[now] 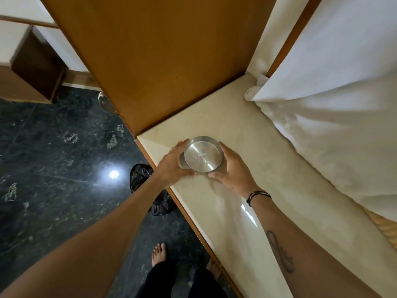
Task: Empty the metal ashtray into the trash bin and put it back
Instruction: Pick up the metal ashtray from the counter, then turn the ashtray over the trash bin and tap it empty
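At lower centre, the trash bin (148, 190) sits on the floor below our left hand (171, 163). Both hands cup the metal ashtray (203, 154) over the desk (247, 147) corner; right hand (233, 168) opposite.

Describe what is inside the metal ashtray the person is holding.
The metal ashtray shows only its bare shiny base with faint specks, no heap of ash or butts. The left hand and right hand cover its outer sides and whatever lies beneath.
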